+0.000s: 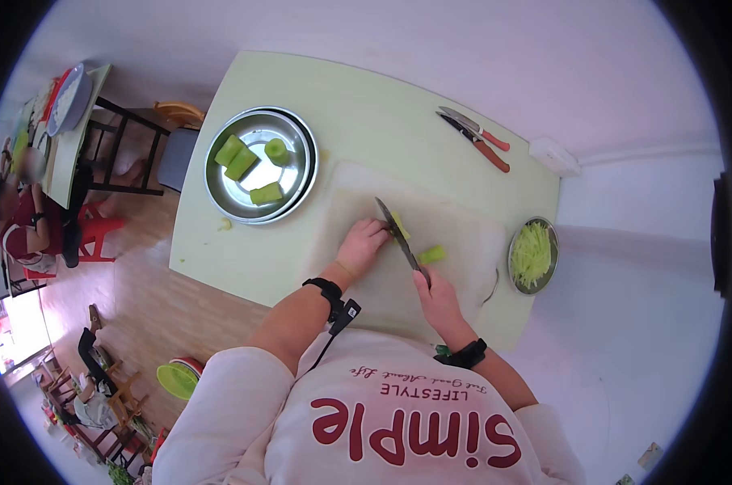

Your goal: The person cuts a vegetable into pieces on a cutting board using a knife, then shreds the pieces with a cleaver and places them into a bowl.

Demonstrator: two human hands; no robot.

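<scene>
While the right hand [440, 297] wraps tight around the handle of a dark kitchen knife [397, 236], the left hand [363, 246] sits right beside the blade. The left fingers are bent and close together, but I cannot tell if they pinch a bit of food, because the hand and the blade hide that spot. A light green vegetable piece [402, 226] peeks out on the other side of the blade, and it lies on a white cutting board [358, 179]. Another green chunk [432, 254] lies on the board too, just past the knife and near the right hand. The board is on a pale green desk [366, 105]. Up on the left of the desk is a big shiny metal bowl [230, 190] with some fat green chunks [239, 158] in it. Over on the right, near the edge, a small metal bowl [554, 260] is full of thin green strips [530, 254]. Near the wall, a knife with a red handle [489, 137] and a knife with a brown handle [481, 147] lie side by side. Both wrists have black bands on them.
</scene>
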